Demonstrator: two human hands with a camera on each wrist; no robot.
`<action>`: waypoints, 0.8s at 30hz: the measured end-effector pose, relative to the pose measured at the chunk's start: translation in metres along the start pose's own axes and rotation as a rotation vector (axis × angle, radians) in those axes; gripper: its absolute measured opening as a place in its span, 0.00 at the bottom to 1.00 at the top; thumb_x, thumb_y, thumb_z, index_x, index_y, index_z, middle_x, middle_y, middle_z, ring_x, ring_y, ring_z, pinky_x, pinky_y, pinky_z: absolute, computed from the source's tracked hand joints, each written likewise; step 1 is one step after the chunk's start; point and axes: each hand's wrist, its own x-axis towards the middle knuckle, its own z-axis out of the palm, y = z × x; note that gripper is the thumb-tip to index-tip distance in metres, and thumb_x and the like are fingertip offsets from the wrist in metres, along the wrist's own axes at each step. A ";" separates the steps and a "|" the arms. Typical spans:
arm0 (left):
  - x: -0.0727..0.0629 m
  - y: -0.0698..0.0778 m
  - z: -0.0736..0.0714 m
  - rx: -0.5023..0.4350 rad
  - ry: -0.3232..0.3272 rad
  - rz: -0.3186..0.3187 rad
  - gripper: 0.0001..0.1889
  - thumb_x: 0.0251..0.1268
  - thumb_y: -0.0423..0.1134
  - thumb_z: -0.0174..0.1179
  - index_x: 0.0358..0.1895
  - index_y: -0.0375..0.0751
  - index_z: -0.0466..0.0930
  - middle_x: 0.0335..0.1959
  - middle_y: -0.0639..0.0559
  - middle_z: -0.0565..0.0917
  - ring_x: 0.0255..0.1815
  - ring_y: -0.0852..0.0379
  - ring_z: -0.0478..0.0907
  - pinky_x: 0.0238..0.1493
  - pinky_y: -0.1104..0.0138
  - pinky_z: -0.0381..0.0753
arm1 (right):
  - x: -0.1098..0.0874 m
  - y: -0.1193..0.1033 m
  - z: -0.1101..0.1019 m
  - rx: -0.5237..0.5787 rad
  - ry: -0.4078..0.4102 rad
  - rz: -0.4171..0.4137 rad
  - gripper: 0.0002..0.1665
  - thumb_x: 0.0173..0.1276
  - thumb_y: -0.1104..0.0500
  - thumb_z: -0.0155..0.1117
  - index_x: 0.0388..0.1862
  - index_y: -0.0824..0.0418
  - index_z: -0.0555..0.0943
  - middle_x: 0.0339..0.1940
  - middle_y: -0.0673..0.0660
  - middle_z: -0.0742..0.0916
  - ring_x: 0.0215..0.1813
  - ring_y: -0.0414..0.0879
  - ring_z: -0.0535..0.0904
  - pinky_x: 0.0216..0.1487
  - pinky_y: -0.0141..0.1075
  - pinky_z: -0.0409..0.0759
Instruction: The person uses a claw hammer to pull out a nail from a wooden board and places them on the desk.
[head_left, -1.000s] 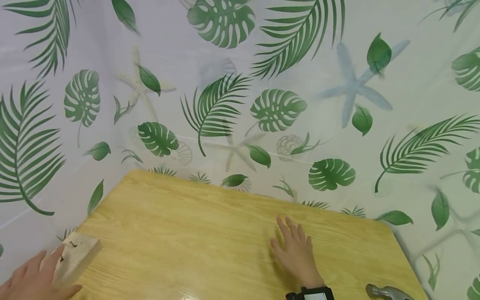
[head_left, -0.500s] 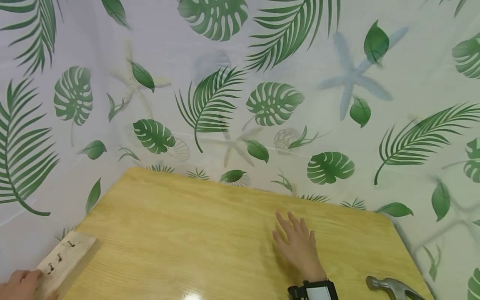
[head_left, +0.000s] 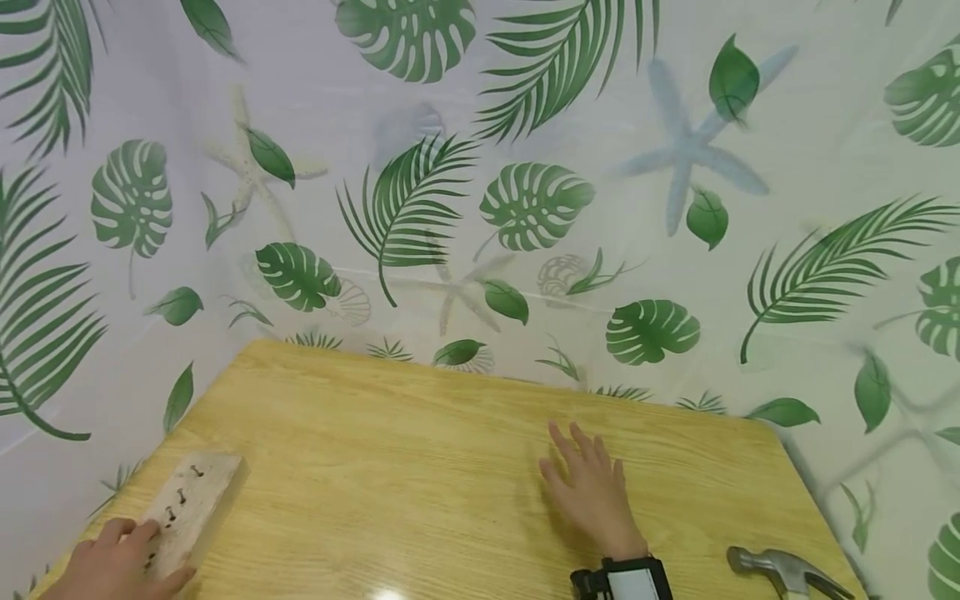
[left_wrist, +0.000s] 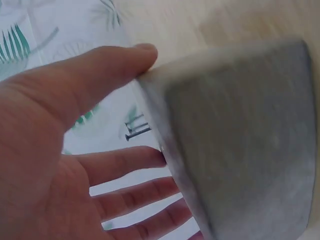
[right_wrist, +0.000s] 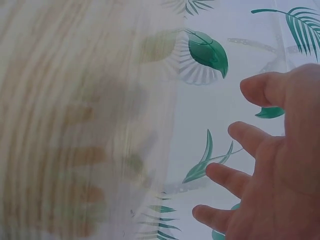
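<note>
In the head view my left hand (head_left: 120, 562) grips a pale wooden block (head_left: 201, 498) near the table's left edge. Several nails stick up from the block's top in a row. The left wrist view shows the thumb at one edge of the block (left_wrist: 240, 145) and the fingertips against its nailed face, with a few nails (left_wrist: 137, 131) between. My right hand (head_left: 596, 500) is spread over the middle right of the table, holding nothing. A claw hammer (head_left: 783, 568) lies to its right, its handle cut off by the frame.
The yellow wood-grain table (head_left: 360, 450) meets a white curtain (head_left: 420, 333) printed with leaves and starfish along its back and left. A watch-like device (head_left: 626, 581) is strapped to my right wrist.
My left hand has come down onto the block, taken hold of it, and shifted it rightward from the table's left edge. The right hand and the hammer have stayed in place.
</note>
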 end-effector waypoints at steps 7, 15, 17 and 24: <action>0.001 0.051 -0.004 -0.111 0.080 0.052 0.50 0.52 0.74 0.65 0.62 0.29 0.76 0.55 0.24 0.75 0.46 0.26 0.74 0.33 0.41 0.79 | 0.003 -0.002 0.001 -0.026 -0.030 0.022 0.35 0.81 0.39 0.48 0.81 0.48 0.62 0.82 0.64 0.63 0.80 0.75 0.49 0.70 0.78 0.41; 0.003 0.112 -0.008 -0.172 0.191 0.188 0.43 0.52 0.70 0.69 0.65 0.43 0.79 0.60 0.32 0.76 0.51 0.33 0.76 0.28 0.47 0.80 | 0.005 -0.001 -0.005 -0.042 -0.070 0.036 0.37 0.81 0.36 0.44 0.83 0.47 0.59 0.83 0.64 0.60 0.80 0.74 0.47 0.70 0.77 0.40; 0.003 0.127 -0.007 -0.197 0.210 0.220 0.40 0.52 0.68 0.70 0.65 0.47 0.80 0.62 0.34 0.75 0.51 0.35 0.76 0.29 0.49 0.81 | 0.004 -0.001 -0.006 -0.039 -0.071 0.035 0.38 0.81 0.35 0.43 0.83 0.48 0.59 0.83 0.64 0.60 0.80 0.74 0.47 0.70 0.77 0.40; 0.008 0.173 0.002 -0.204 0.293 0.345 0.35 0.54 0.63 0.72 0.63 0.50 0.83 0.62 0.36 0.76 0.51 0.40 0.77 0.37 0.51 0.82 | 0.001 -0.001 -0.008 -0.026 -0.086 0.044 0.38 0.81 0.35 0.43 0.83 0.49 0.58 0.83 0.64 0.59 0.81 0.74 0.44 0.71 0.77 0.40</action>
